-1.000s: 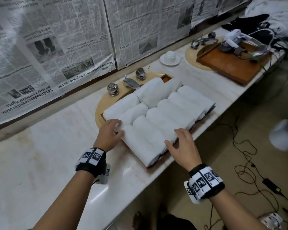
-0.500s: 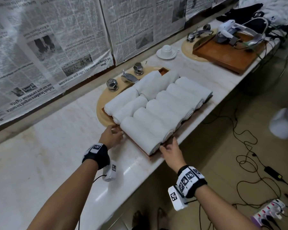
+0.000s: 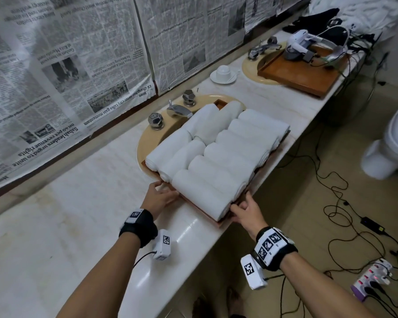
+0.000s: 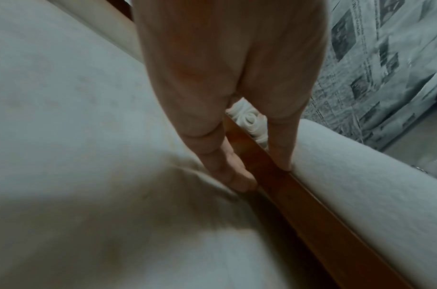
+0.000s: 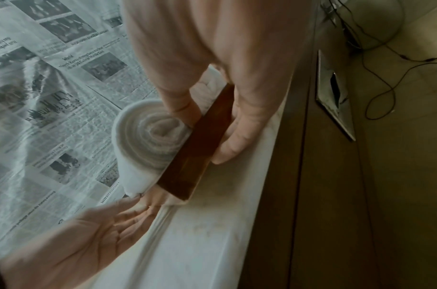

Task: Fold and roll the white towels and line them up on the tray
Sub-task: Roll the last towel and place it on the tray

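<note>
Since a second ago, both your hands have dropped off the towel tops to the tray's near rim. Left hand [image 3: 157, 198]: thumb on the rim beside the nearest roll, fingers curled against the outer wall where it meets the bench [image 3: 55, 226], so this grip is clamped on the tray [image 4: 308, 211]. Right hand [image 3: 246, 211]: thumb over the rim at the near corner, fingers curled along the outside wall; right wrist view confirms this grip also grasps the tray, at about 5 o'clock of the load.

White towels [image 3: 216, 157]: all rolled, lying side by side in two rows that fill the tray, long axes running roughly 10 to 4 o'clock. Nearest roll touches the near wall; its spiral end shows in the right wrist view.

Tray sits partly over a beige sink [image 3: 147, 138], overhanging the bench's front edge at 4 o'clock. Faucet [image 3: 178, 110] at 11 o'clock of the tray.

Farther, at 1 o'clock: cup on saucer [image 3: 223, 73], then second tray [image 3: 301, 72] carrying a headset [image 3: 301, 45]. Newspaper [image 3: 78, 65] covers the wall behind.
</note>
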### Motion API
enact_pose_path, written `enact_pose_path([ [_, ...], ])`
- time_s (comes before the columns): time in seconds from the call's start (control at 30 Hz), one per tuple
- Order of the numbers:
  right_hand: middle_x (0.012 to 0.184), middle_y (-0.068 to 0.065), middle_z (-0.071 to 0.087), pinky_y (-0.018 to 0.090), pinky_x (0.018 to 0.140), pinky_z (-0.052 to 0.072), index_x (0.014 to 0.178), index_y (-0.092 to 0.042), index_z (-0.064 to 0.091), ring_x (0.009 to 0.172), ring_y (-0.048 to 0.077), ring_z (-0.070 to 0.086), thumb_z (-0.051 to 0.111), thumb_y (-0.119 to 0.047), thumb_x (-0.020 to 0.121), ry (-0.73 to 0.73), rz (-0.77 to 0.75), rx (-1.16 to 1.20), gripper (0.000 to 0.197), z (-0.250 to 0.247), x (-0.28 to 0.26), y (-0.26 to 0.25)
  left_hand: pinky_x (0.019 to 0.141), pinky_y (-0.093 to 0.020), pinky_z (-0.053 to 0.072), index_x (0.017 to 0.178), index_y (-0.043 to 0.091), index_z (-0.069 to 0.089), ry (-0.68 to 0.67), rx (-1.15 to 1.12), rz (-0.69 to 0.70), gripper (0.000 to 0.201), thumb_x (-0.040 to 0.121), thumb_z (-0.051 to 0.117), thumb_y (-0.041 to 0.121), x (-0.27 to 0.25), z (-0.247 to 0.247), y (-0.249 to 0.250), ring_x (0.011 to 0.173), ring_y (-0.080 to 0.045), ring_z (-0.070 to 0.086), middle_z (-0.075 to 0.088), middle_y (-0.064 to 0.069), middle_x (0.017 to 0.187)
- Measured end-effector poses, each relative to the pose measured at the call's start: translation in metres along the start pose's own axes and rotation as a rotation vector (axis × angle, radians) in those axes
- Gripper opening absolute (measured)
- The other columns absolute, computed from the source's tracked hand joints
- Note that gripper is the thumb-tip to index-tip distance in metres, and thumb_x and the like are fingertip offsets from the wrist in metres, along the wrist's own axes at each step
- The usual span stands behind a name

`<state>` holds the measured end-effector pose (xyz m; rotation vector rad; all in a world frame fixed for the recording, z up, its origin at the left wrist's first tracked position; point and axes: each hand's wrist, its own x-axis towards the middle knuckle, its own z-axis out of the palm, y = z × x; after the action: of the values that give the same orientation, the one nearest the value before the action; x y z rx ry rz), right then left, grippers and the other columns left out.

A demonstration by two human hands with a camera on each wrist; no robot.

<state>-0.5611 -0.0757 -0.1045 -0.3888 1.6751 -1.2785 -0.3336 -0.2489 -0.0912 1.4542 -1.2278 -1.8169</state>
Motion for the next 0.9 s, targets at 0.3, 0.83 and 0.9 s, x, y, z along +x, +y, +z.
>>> enact_pose_path([
  [0.3, 0.113, 0.037, 0.052, 0.044, 0.073, 0.059, 0.152, -0.024, 0.028, 0.1, 0.03, 0.064, 0.064, 0.003, 0.089, -0.111, -0.053, 0.072, 0.078, -0.006, -0.047, 0.018, 0.086, -0.045, 0.058, 0.124, 0.011, 0.046, -0.071, -0.077, 0.123, 0.071, 0.065, 0.083, -0.005, -0.037, -0.041, -0.009, 0.112, -0.027, 0.066, 0.067, -0.004, 0.109],
  [0.83, 0.126, 0.008, 0.064, 0.043, 0.079, 0.059, 0.152, -0.027, 0.028, 0.111, 0.021, 0.066, 0.065, 0.001, 0.09, -0.343, -0.018, -0.027, 0.079, -0.022, -0.091, 0.028, 0.085, -0.044, 0.056, 0.141, 0.012, 0.034, 0.172, -0.165, 0.029, 0.078, 0.078, 0.074, -0.01, -0.099, -0.103, -0.042, 0.101, -0.035, 0.067, 0.066, -0.025, 0.117],
  [0.9, 0.125, 0.008, 0.065, 0.052, 0.083, 0.058, 0.152, -0.031, 0.027, 0.111, 0.023, 0.066, 0.064, 0.002, 0.09, -0.371, -0.025, -0.052, 0.079, -0.024, -0.089, 0.029, 0.08, -0.043, 0.059, 0.14, 0.011, 0.034, 0.208, -0.189, 0.03, 0.076, 0.078, 0.072, -0.012, -0.107, -0.105, -0.049, 0.101, -0.037, 0.067, 0.065, -0.027, 0.117],
])
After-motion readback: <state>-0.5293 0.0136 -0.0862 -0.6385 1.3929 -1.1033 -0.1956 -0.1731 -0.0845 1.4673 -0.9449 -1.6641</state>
